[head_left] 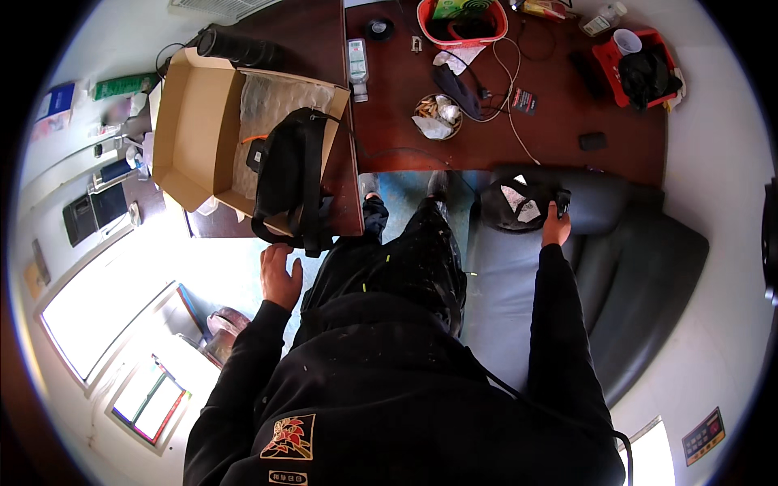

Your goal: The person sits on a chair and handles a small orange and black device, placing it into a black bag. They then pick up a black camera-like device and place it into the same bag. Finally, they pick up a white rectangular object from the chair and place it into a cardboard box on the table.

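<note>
My left hand point(280, 279) is at the near edge of the box, just below a black bag point(296, 166) with straps. Its fingers are slightly bent and apart, with nothing seen in them. The bag lies over an open cardboard box point(190, 130) lined with bubble wrap point(267, 97). On the right, my right hand point(555, 227) is closed on a small black piece point(563, 199), whose kind I cannot make out. Beside it on the grey sofa point(506, 283) rests a rounded black item point(498, 212) with white patches; whether the two are joined is unclear.
On the dark red table point(559, 146) are a red basket point(462, 36), a second red basket point(620, 77) with a black plastic bag, a bowl of cigarette butts point(427, 121), a clear bottle point(357, 69), black tape point(379, 30) and loose cables point(512, 97). My legs point(397, 251) are between table and sofa.
</note>
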Motion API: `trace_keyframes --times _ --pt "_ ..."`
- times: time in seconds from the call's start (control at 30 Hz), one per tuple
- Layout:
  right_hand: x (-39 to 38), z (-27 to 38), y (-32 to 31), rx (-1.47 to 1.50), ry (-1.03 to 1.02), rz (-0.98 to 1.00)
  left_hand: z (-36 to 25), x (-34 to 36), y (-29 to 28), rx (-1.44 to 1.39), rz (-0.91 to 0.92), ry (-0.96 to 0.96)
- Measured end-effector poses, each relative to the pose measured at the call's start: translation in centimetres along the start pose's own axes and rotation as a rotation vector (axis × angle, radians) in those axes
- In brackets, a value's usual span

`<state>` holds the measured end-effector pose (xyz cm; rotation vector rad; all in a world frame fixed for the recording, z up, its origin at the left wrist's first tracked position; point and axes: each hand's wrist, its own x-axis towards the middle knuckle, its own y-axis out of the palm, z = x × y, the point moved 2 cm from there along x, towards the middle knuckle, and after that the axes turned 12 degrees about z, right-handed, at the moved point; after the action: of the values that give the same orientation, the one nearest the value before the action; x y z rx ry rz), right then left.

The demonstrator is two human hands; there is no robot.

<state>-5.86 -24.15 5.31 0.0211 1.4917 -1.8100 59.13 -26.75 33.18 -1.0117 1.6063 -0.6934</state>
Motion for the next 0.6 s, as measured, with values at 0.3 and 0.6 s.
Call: trace_keyframes --times 0.3,0.6 --pt "0.4 -0.9 1.0 -0.026 -0.016 -0.080 0.9 -0.2 0.3 -0.022 -0.004 0.002" --pt "0.3 -0.7 0.8 -0.007 0.002 -0.020 0.9 -0.1 0.1 -0.033 -0.006 0.000"
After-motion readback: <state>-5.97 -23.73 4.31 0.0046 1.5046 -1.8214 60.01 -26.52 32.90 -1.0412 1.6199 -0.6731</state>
